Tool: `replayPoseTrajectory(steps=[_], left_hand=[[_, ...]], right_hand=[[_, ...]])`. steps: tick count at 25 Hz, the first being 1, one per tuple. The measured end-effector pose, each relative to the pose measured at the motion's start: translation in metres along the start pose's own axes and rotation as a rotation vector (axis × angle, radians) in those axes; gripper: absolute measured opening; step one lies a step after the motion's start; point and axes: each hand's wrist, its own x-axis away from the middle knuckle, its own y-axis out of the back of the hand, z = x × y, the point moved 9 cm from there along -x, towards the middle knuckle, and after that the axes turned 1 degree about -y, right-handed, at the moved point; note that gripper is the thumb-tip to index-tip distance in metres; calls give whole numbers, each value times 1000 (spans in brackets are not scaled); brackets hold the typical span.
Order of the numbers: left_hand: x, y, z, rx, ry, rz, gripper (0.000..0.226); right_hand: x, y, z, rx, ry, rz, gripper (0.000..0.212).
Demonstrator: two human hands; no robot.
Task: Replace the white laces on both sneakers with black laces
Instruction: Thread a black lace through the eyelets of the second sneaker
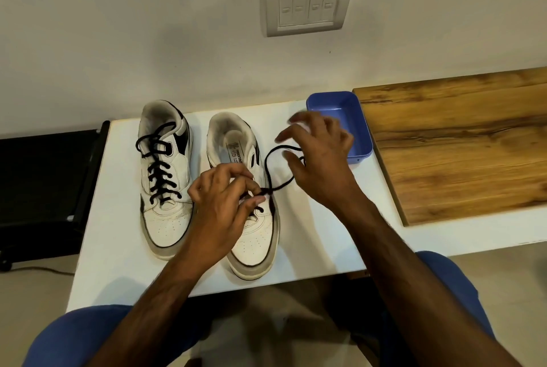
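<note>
Overhead, a white table (124, 218) meets a wall with switches (307, 4).

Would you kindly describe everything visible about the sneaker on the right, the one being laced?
The right sneaker is white, leather-looking, with black side panels, a scuffed greyish sole and a perforated toe. It stands upright on the white table, toe toward the person, beside the fully laced left sneaker. A printed label shows on its insole. A black lace runs through its lower eyelets only; the upper ones look unlaced. The left hand pinches the lace over the tongue, and a loop trails toward the right hand.
</note>
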Motion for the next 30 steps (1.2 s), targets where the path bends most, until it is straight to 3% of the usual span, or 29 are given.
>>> replayPoseTrajectory(steps=[1, 3, 6, 9, 11, 13, 15, 16, 18, 20, 23, 26, 28, 30], left_hand=[[-1, 2, 2, 23, 26, -28, 15], [-1, 5, 5, 61, 61, -64, 14], [-1, 9, 5, 97, 59, -80, 17], [0, 11, 0, 40, -14, -29, 14], [1, 7, -2, -41, -98, 46, 11], [3, 3, -2, -119, -158, 106, 14], [3, 3, -2, -139, -167, 105, 24], [2, 6, -4, -116, -151, 84, 27], [1, 12, -5, 4, -90, 34, 31], [2, 13, 0, 173, -1, 14, 42], [1, 13, 5, 346, 81, 6, 51], [-4, 33, 0, 353, -20, -111, 29], [-4, 44, 6, 353, -41, -179, 17], [-3, 47, 20, 349, 13, -211, 12]], right_hand=[[3, -9, 5, -171, 0, 145, 16], [19, -34, 18, -507, -87, 522, 39], [26, -41, 20, -682, -103, 693, 36], [14, -16, 15, -1118, -171, 578, 35], [4, 2, -1, -1563, -324, 354, 34], [2, 8, -17, -1842, -467, 134, 39], [3, 5, -24, -1792, -531, 81, 41], [3, 3, -22, -1602, -507, 131, 38], [7, -6, 1, -1142, -324, 342, 33], [18, -24, 32, -928, -161, 553, 26], [26, -35, 54, -905, -83, 641, 21], [22, -32, 40, -941, -141, 624, 25], [15, -23, 22, -1103, -262, 566, 32], [8, -11, 3, -1402, -397, 402, 36]])
